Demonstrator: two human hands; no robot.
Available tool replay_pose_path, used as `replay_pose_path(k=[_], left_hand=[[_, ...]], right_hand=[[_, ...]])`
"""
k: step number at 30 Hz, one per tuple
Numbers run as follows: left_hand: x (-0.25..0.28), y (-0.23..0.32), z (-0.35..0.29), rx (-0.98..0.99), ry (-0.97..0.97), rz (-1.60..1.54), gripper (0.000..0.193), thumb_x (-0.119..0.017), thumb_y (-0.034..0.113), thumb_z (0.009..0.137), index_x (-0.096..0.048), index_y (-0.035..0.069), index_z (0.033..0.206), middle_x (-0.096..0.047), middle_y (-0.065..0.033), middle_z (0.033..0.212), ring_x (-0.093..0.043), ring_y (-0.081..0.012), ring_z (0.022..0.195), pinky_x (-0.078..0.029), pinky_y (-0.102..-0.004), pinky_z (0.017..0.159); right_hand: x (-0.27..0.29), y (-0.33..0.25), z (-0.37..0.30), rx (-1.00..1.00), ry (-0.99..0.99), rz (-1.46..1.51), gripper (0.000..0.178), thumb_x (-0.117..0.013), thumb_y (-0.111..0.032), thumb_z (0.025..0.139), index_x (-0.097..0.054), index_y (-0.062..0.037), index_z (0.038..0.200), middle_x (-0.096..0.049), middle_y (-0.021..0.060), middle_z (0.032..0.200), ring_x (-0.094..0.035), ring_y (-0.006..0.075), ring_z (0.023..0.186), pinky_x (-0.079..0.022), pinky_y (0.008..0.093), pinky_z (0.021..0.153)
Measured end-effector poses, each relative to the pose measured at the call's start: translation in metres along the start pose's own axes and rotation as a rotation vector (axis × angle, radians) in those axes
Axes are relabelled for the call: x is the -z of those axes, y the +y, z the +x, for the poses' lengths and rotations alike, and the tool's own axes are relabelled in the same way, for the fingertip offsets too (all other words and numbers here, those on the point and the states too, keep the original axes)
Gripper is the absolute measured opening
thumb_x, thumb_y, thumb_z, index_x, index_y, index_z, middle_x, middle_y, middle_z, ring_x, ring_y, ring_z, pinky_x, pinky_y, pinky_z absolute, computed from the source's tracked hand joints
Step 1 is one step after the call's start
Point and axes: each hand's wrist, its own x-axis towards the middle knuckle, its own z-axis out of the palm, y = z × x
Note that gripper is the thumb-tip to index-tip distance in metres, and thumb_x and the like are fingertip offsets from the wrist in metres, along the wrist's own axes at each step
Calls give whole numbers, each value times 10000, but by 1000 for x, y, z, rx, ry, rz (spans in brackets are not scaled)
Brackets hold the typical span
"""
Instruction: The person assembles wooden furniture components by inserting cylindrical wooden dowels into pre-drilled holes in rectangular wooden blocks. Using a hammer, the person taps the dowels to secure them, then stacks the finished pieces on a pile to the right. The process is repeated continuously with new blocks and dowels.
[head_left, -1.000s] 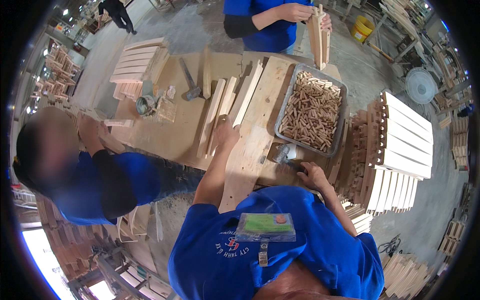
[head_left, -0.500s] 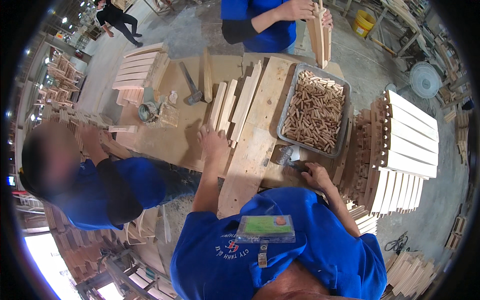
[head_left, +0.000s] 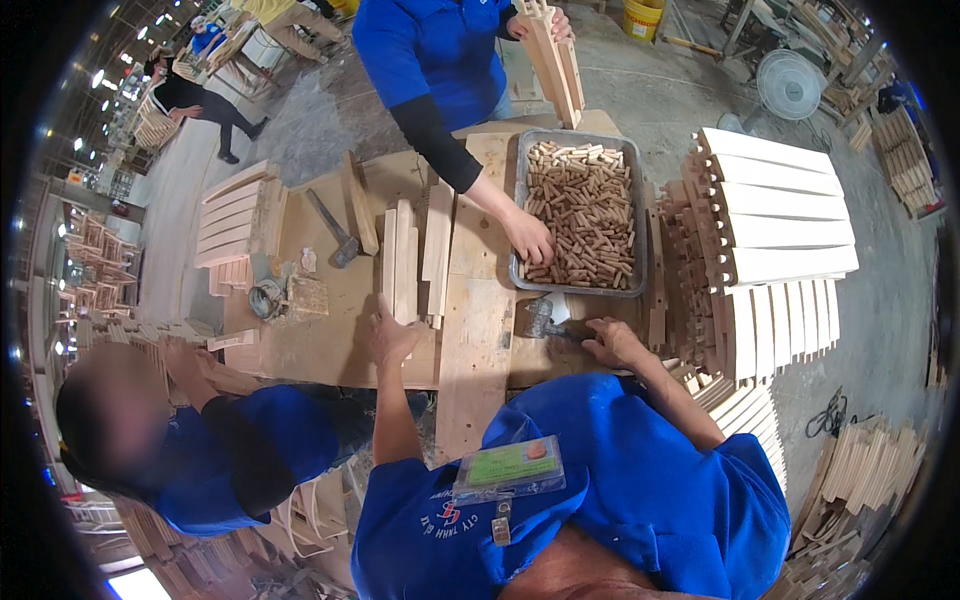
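Note:
My left hand (head_left: 396, 338) grips the near ends of a few pale wooden slats (head_left: 401, 255) lying side by side on the worktable; its fingertips partly cover them. To their right lie more slats (head_left: 438, 245). My right hand (head_left: 612, 343) is closed at the handle end of a hammer (head_left: 541, 318), whose dark head rests on the table below a grey tray (head_left: 578, 291). Short wooden dowels (head_left: 585, 215) fill that tray. A co-worker's hand (head_left: 528, 237) reaches into its left side, while their other hand holds upright wooden pieces (head_left: 550, 60).
Stacked chair-back parts (head_left: 780, 210) rise right of the tray. Another hammer (head_left: 335, 230), a wooden bar (head_left: 360, 205), a glue pot (head_left: 266, 298) and a slat stack (head_left: 238, 215) occupy the table's left. A second co-worker (head_left: 250, 440) works close at my left.
The co-worker opposite has brought one hand down into the dowel tray, the other still on the wooden pieces. My view has shifted; my hands stay by the slats and the hammer.

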Motion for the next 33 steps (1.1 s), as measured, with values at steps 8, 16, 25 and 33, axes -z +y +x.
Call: replay_pose_path(k=[8, 16, 25, 33], left_hand=[[7, 35, -1, 189, -26, 26, 1025, -783, 423, 791, -292, 107, 1633, -469, -240, 1566, -532, -415, 1397, -495, -526, 1107], [5, 33, 12, 95, 46, -6, 1032, -789, 430, 789, -307, 69, 1627, -453, -287, 1570, -507, -439, 1415, -425, -531, 1172], [11, -6, -9, 87, -232, -1079, 766, -780, 290, 866, -449, 31, 1507, -648, -176, 1308, -652, -269, 1129, -539, -417, 936], [19, 10, -92, -200, -175, -1097, 813, -769, 162, 870, -380, 16, 1569, -645, -156, 1316, -652, -212, 1134, -536, -342, 962]], right_hand=[[-3, 7, -2, 29, 34, -49, 512, -789, -252, 883, -673, 19, 1302, -713, 220, 989, -704, 390, 911, -569, 464, 835], [-2, 9, -5, 38, 42, -56, 530, -784, -273, 890, -669, 9, 1324, -722, 216, 976, -713, 382, 920, -573, 459, 842], [5, -5, -19, 15, -22, -1, 532, -748, -280, 930, -645, 5, 1366, -733, 210, 998, -713, 383, 949, -571, 450, 864], [32, -88, 15, 116, -267, 302, 596, -732, -408, 993, -595, -18, 1422, -739, 179, 1085, -720, 276, 1003, -567, 402, 904]])
